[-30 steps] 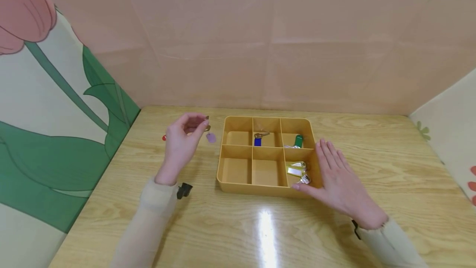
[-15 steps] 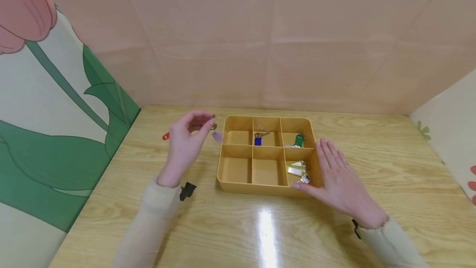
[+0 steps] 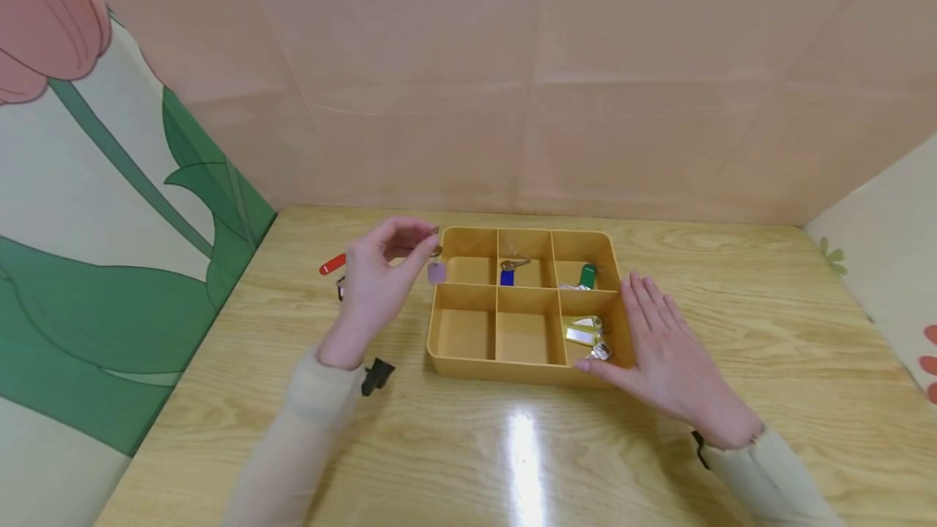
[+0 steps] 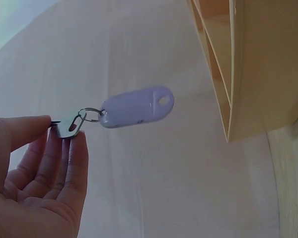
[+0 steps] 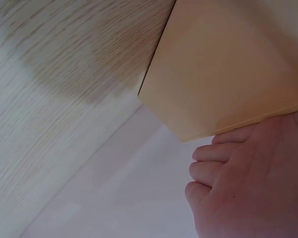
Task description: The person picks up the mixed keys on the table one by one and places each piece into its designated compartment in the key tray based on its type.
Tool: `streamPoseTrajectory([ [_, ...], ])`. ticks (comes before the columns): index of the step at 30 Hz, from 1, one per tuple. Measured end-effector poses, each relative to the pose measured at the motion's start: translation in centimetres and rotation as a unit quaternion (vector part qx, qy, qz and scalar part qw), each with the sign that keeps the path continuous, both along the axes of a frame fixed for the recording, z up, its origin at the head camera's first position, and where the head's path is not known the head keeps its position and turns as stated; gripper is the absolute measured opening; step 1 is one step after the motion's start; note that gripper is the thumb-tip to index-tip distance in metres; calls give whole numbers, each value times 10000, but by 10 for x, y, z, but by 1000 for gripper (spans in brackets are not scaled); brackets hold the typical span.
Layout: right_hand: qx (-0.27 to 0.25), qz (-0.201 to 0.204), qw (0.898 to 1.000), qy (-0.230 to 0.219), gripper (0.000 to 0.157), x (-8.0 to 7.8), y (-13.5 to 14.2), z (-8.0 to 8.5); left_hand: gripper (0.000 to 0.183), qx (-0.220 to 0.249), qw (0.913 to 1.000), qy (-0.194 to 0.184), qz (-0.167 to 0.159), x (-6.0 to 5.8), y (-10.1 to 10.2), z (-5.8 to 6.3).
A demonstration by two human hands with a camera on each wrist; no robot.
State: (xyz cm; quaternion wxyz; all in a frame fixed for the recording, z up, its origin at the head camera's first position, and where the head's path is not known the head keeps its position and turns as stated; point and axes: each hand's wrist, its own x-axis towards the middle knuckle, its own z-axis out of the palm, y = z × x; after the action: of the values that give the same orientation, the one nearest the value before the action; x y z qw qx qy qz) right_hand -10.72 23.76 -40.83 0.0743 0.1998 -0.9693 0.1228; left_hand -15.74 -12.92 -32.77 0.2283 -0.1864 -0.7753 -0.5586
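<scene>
My left hand [image 3: 381, 279] pinches a key [image 4: 68, 126] between thumb and fingers. From its ring dangles a pale purple tag [image 4: 136, 106], close to the left rim of a yellow box [image 3: 505, 372] with several compartments. My right hand [image 3: 669, 368] rests along the box's right side with fingers straight, the thumb at the front rim. Inside, a key with a blue tag [image 3: 507, 277] lies in the back middle compartment. The back right one holds a green tag [image 3: 588, 276], its key partly hidden. Yellow-tagged keys [image 3: 581, 337] fill the front right one.
On the wooden table [image 3: 527, 462], a red tag [image 3: 333, 264] lies left of the box, partly behind my left hand. A small dark-edged item [image 3: 340, 289] peeks out beside that hand. A pink-draped wall [image 3: 527, 104] stands behind the table.
My left hand has moved right with the key and purple tag, up to the box's left rim. More of the red tag now shows. The right hand and box stay put.
</scene>
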Motion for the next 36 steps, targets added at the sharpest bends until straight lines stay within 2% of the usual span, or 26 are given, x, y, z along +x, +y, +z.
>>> streamPoseTrajectory([
  [10,33,3,10000,-8,121,0,1,-2,11,-250,9995,-39,-177,-3,9,-3],
  [26,-17,-13,10000,-12,121,0,0,0,11,-938,9919,188,-831,-7,27,-5],
  [36,-23,-24,10000,16,122,-1,0,-1,10,-972,9884,216,-1144,-7,36,-7],
])
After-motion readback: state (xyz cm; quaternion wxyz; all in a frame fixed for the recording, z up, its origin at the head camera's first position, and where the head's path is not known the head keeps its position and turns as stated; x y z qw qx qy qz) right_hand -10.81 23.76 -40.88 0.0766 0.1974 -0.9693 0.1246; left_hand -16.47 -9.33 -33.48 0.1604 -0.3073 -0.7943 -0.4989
